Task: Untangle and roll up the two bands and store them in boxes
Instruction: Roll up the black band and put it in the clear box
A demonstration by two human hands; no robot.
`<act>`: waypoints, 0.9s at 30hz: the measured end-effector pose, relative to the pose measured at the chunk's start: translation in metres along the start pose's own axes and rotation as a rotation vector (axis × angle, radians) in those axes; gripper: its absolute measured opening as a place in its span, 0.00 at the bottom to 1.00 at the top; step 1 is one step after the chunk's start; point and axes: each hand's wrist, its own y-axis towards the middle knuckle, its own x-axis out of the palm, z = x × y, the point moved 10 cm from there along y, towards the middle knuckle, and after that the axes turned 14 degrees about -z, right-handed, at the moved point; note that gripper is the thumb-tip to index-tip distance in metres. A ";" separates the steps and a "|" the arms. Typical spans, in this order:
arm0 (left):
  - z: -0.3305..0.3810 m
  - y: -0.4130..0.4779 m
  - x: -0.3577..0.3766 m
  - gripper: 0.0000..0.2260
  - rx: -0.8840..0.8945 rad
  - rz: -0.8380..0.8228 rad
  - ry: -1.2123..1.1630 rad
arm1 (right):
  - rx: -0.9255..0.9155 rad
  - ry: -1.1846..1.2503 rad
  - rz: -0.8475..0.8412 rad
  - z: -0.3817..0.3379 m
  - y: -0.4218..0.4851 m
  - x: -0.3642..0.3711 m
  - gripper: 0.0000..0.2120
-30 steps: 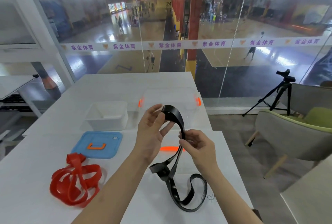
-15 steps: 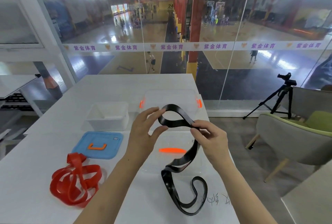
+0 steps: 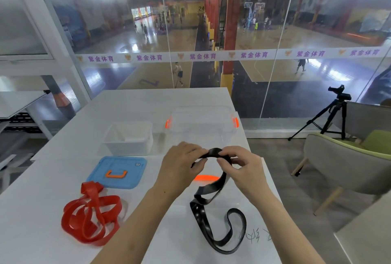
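Note:
A black band hangs from both my hands; its lower loop lies on the white table. My left hand and my right hand pinch its top end close together, just above the table. A knotted red band lies on the table at the left. A small white box stands open behind a blue lid with an orange handle. A larger clear box with orange clips stands to its right. Under the black band lies a clear lid with an orange handle.
A glass wall runs along the table's far edge. To the right of the table stand a grey and green chair and a black tripod. Another white table corner shows at the lower right.
My hands came together and lowered, folding the band's top loop small between the fingers. The black band's lower loop still rests on the table. The red band has not moved.

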 end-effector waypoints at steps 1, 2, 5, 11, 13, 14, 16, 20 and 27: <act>-0.007 0.000 0.008 0.07 -0.088 -0.097 -0.140 | 0.002 -0.001 -0.002 0.000 0.000 0.000 0.12; -0.013 -0.001 0.016 0.07 -0.159 -0.170 -0.276 | 0.005 -0.004 -0.005 0.000 0.000 -0.001 0.12; -0.018 -0.003 0.022 0.05 -0.239 -0.210 -0.525 | 0.013 -0.027 -0.053 0.002 0.001 -0.002 0.11; -0.017 -0.005 0.026 0.08 -0.319 -0.299 -0.729 | 0.056 0.004 -0.158 0.010 -0.002 0.009 0.08; -0.018 -0.005 0.023 0.10 -0.320 -0.253 -0.778 | 0.072 0.018 -0.154 0.013 -0.003 0.008 0.07; -0.019 -0.005 0.022 0.11 -0.325 -0.226 -0.808 | 0.075 0.036 -0.145 0.015 -0.003 0.008 0.07; -0.019 -0.004 0.020 0.12 -0.333 -0.186 -0.866 | 0.073 0.075 -0.120 0.016 -0.006 0.008 0.09; -0.025 -0.007 0.020 0.14 -0.412 -0.081 -1.060 | 0.069 0.122 -0.078 0.019 -0.010 0.014 0.15; -0.028 -0.006 0.013 0.14 -0.416 0.067 -1.195 | 0.105 0.201 0.045 0.027 -0.013 0.012 0.18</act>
